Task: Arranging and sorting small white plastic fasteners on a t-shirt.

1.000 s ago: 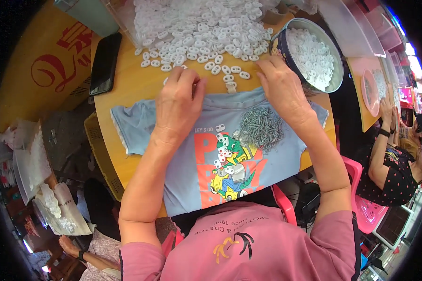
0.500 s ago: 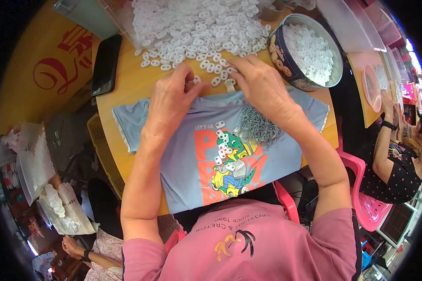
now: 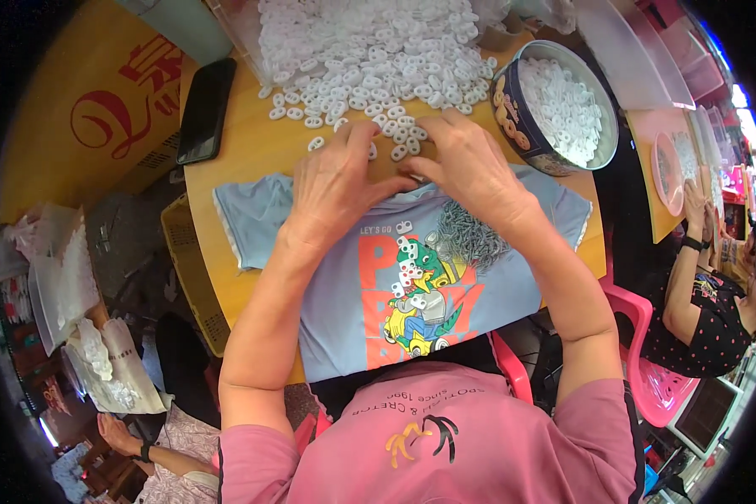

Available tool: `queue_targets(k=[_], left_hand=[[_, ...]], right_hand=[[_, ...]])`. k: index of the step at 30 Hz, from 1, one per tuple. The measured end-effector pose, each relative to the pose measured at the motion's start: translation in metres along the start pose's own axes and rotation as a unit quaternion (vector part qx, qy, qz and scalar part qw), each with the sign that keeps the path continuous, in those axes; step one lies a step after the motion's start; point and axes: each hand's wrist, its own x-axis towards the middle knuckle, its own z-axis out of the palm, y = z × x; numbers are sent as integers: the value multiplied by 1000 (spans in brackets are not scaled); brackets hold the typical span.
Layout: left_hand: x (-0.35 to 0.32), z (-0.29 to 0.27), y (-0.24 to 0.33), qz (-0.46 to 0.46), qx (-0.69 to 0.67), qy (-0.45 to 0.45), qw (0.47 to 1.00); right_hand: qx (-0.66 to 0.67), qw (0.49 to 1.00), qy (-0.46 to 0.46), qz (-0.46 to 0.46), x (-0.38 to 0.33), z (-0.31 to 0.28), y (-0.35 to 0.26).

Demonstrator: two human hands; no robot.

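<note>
White two-holed plastic pieces (image 3: 399, 151) lie loose on the yellow table between my two hands. My left hand (image 3: 336, 185) is curved beside them, thumb stretched rightward and apart from the bent fingers. My right hand (image 3: 470, 160) curves in from the other side, its thumb and index finger apart around the same pieces. The two thumb tips come close together over the collar of a blue-grey printed T-shirt (image 3: 328, 311). On the shirt lie a heap of small grey metal pins (image 3: 470, 235) and several white pieces (image 3: 407, 269). Both hands' other fingers are partly hidden.
A large heap of white pieces (image 3: 370, 50) covers the far table. A round tin (image 3: 504, 118) of white pieces stands far right, a black phone (image 3: 204, 109) far left. Another person (image 3: 706, 311) sits right by a pink chair (image 3: 638, 336); another person's hand (image 3: 118, 434) shows lower left.
My left hand has moved right and my thumbs have come closer together. The view has shifted slightly. The pale tab by the collar is now mostly covered by my hands.
</note>
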Motion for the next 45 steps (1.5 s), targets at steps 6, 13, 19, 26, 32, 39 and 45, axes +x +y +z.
queue_targets(k=[6, 13, 19, 26, 32, 39, 45], left_hand=[[1, 5, -2, -20, -3, 7, 1000], [1, 4, -3, -28, -22, 40, 999], [3, 3, 0, -39, -8, 53, 998], [2, -14, 9, -19, 20, -6, 1000], [-18, -31, -17, -73, 5, 34, 997], [-19, -20, -26, -131, -16, 149, 980], [-23, -13, -22, -132, -14, 104, 986]], right_hand=[[17, 999, -10, -37, 12, 21, -3], [43, 997, 60, -38, 20, 15, 1], [35, 998, 21, -40, 20, 23, 0], [75, 995, 17, -63, 13, 11, 12], [9, 996, -76, -54, 13, 5, -6], [41, 995, -67, -67, 19, 22, -19], [76, 994, 4, -79, 27, 28, -19]])
